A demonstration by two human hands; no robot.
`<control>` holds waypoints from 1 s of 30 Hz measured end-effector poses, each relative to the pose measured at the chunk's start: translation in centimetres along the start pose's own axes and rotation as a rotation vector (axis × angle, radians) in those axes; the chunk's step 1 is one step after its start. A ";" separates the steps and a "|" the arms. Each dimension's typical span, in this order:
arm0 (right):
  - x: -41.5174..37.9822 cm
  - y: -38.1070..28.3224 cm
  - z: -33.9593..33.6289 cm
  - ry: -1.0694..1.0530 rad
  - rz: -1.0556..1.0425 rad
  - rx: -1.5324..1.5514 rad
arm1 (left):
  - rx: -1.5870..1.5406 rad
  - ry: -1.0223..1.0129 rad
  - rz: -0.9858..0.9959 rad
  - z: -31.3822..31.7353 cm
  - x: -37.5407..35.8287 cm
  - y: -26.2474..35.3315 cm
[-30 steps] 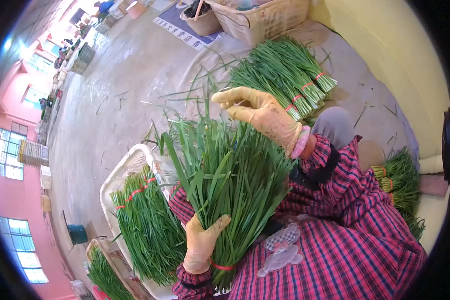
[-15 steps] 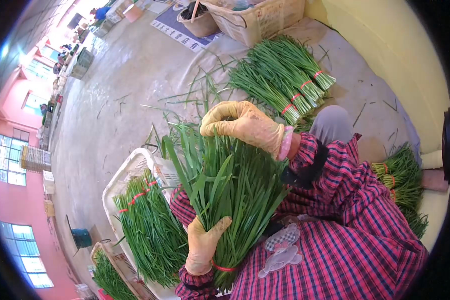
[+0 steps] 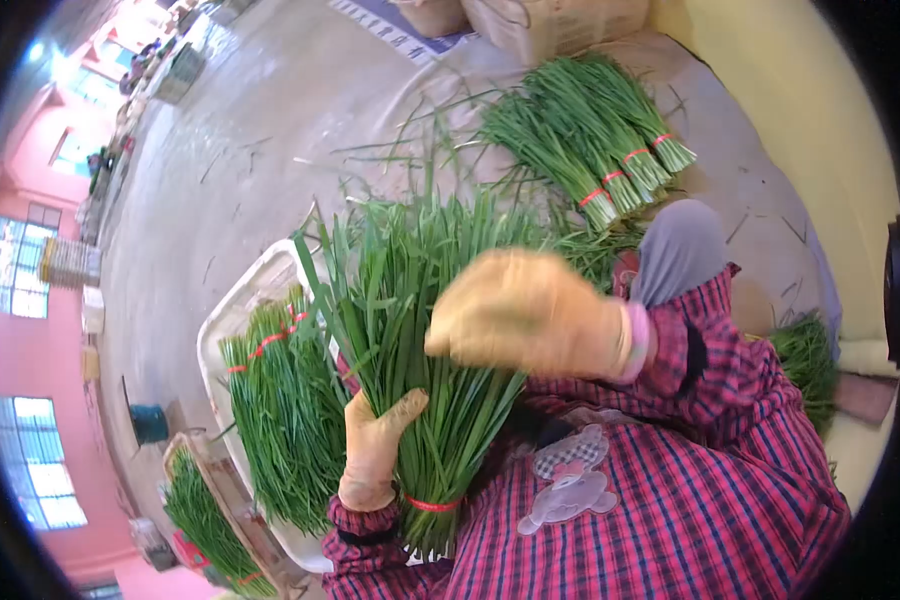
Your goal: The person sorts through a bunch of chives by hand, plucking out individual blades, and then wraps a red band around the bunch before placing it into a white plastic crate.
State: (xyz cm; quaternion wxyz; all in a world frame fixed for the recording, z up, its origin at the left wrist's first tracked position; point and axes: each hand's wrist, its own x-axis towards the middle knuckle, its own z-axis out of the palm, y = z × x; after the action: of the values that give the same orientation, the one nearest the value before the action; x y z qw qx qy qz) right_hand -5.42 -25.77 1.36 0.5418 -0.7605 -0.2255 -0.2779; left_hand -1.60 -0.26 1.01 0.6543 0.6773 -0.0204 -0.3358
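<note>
Green leaf bundle point(image 3: 385, 320) clamped in left hand point(image 3: 378, 450), right hand point(image 3: 530, 315) over the leaves.

Bundle sits just right of the white crate point(image 3: 258, 287), banded stems by the plaid smock point(image 3: 660, 480), long axis running away to loose leaf tips. Left hand nearer the red band point(image 3: 433, 505), thumb across the front. Right hand blurred, fingers curled, farther up on the bundle's right side; cannot tell if it pinches any leaves. Tied bunches point(image 3: 290, 430) lie inside the crate.

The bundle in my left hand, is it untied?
No, a red band circles the bundle near its stem ends.
</note>
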 end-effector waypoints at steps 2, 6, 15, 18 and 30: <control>-1.9 -1.5 2.3 -0.228 0.017 -0.165 | -0.024 0.049 -0.019 -0.2 -0.1 0.5; -4.5 -1.0 4.7 -0.474 0.092 -0.327 | -0.138 0.107 0.005 -1.8 -0.6 0.0; -4.8 -0.8 8.5 -0.471 -0.004 -0.534 | -0.052 0.155 -0.030 -3.3 -1.4 -0.9; -3.9 -0.7 8.7 -0.507 0.000 -0.528 | 0.343 0.098 0.111 -3.1 -1.9 -1.5; -7.0 -1.5 8.1 -0.574 0.074 -0.510 | 0.034 0.337 0.080 -5.7 -1.3 -2.7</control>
State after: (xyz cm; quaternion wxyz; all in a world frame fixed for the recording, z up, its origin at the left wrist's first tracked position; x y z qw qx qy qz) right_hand -10.16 -17.90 -4.32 0.2595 -0.9254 -0.2640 -0.0810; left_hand -0.95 5.73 -1.37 0.6497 0.7336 0.0572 -0.1909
